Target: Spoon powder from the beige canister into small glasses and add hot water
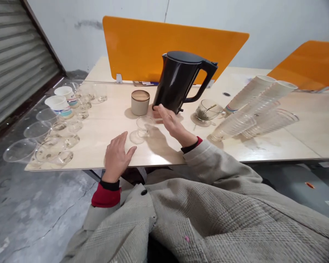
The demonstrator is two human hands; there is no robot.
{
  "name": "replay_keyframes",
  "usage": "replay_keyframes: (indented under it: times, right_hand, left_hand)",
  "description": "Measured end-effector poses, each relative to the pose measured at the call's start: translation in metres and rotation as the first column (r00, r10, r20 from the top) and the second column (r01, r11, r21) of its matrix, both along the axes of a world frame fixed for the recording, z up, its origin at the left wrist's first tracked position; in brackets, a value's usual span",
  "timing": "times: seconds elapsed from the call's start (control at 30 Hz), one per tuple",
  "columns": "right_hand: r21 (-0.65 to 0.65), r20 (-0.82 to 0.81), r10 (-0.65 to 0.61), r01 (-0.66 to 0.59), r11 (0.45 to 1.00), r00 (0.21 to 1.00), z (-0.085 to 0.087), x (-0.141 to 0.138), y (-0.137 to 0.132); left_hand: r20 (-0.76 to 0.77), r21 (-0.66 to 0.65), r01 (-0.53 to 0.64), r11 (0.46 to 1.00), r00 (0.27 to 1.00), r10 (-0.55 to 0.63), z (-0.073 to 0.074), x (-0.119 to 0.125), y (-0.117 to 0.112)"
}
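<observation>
The black electric kettle (pixel 178 81) stands upright on the table (pixel 112 118), just behind my right grip (pixel 171 122); that grip is wide open, fingers (pixel 160 110) at the kettle's base, holding nothing; a small glass cup (pixel 144 126) sits just beside them; a wood-lidded ceramic jar (pixel 140 102) stands left of the kettle; my left grip (pixel 116 157) rests open near the table's edge.

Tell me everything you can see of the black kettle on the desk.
The black electric kettle is a tall jug with a glossy finish, possibly plastic or coated metal. Its dark lid is closed, a small spout shows at the upper left, and a looped handle stands out to the right. It stands on the pale wood-look desk. The fingertips of the right hand are at its base, though whether they touch it cannot be told.
</observation>
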State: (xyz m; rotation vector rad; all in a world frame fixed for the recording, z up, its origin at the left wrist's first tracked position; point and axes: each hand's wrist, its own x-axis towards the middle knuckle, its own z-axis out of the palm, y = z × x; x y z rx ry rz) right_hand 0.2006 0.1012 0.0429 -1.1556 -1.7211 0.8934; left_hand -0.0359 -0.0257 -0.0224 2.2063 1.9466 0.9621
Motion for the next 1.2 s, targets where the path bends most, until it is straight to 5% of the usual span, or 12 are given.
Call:
replay_keyframes:
  times: [0.13, 0.7, 0.87, 1.0, 1.1, 1.2]
  right_hand:
    - [-0.239, -0.195, 0.095, -0.141, 0.961, 0.976, -0.02, 0.0, -0.033]
    - [-0.195, -0.221, 0.192, -0.237, 0.952, 0.956, -0.021, -0.007, -0.047]
    - [-0.018, -0.202, -0.128, 0.127, 0.992, 0.971, -0.011, 0.037, -0.012]
    - [0.278, -0.092, -0.499, 0.503, 0.818, 0.862, 0.001, 0.087, 0.048]
    - [0.348, -0.066, -0.686, 0.661, 0.665, 0.725, 0.01, 0.108, 0.094]
    - [0.316, -0.074, -0.72, 0.701, 0.639, 0.69, 0.016, 0.113, 0.128]
  left_hand:
    - [0.008, -0.037, 0.096, 0.995, 0.995, -0.096, -0.001, 0.007, 0.015]
    - [-0.029, -0.109, 0.098, 0.989, 0.994, -0.101, 0.001, 0.011, 0.018]
    - [0.021, -0.055, 0.091, 0.994, 0.996, -0.09, -0.004, 0.007, 0.018]
    - [0.083, 0.005, 0.066, 0.998, 0.994, -0.066, -0.007, 0.005, 0.02]
    - [0.121, 0.023, 0.07, 0.997, 0.99, -0.072, -0.007, 0.004, 0.02]
    - [0.166, 0.035, 0.06, 0.998, 0.984, -0.065, -0.005, 0.004, 0.019]
